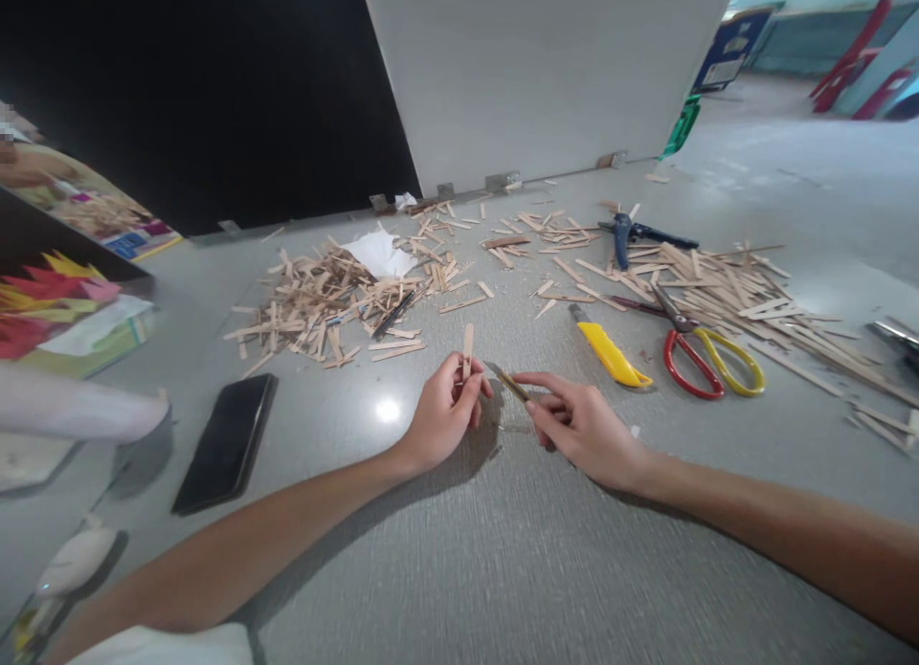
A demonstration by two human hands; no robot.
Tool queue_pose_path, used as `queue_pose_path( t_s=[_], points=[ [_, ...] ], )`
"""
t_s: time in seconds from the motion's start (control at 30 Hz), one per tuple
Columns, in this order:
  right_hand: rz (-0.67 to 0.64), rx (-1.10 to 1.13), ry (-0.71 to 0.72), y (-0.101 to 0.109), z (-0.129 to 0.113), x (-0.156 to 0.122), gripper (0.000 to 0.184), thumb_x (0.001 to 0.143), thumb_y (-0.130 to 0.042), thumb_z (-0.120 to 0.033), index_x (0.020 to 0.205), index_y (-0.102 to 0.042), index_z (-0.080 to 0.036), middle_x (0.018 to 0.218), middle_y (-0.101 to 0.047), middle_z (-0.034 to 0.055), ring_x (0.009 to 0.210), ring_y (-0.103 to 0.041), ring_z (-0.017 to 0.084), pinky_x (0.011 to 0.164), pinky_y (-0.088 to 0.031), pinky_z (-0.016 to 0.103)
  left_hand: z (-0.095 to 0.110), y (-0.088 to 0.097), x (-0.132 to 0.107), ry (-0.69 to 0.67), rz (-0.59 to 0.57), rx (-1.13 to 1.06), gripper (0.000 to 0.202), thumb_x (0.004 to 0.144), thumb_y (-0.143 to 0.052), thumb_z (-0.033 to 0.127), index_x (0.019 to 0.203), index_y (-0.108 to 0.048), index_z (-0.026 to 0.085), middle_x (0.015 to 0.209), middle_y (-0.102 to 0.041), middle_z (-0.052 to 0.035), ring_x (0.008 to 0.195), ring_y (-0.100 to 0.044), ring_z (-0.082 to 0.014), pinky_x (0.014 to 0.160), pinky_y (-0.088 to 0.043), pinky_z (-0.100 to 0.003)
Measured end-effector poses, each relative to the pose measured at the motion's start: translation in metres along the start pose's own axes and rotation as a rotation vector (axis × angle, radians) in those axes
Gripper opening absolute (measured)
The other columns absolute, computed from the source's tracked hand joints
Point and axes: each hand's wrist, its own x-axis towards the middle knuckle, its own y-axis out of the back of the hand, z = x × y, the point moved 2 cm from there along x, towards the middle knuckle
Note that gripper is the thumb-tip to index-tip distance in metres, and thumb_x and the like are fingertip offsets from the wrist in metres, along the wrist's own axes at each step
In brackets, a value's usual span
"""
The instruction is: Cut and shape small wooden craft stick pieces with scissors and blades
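Note:
My left hand (446,411) pinches a short flat wooden stick (468,347) that points upward from between thumb and fingers. Held low in my right hand (578,424) is a slim craft knife (511,385), its blade tip angled toward the stick. A small gap appears between blade and stick. Beyond the right hand lie a yellow utility knife (610,352) and scissors with one red and one yellow handle (707,359). A heap of wooden stick pieces (308,301) spreads beyond my left hand.
A black phone (226,445) lies left of my left forearm. Dark blue pliers (623,239) rest by another pile of sticks (718,282) at right. White crumpled paper (380,254) sits on the left heap. An upright black and grey panel (546,81) borders the table's back.

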Motion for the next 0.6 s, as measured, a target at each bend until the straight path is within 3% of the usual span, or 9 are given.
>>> queue_pose_path(
  t_s=[0.6],
  points=[
    [0.003, 0.002, -0.003, 0.0004, 0.0012, 0.0005, 0.05, 0.097, -0.055, -0.037, 0.138, -0.066, -0.011, 0.059, -0.06, -0.0049, 0.053, -0.055, 0.016, 0.055, -0.046, 0.028, 0.0051, -0.0005, -0.0004, 0.014, -0.016, 0.011, 0.02, 0.093, -0.062, 0.039, 0.092, -0.056, 0.021, 0.083, -0.065, 0.0009, 0.045, -0.051, -0.0063, 0.044, -0.038, -0.02]
  ],
)
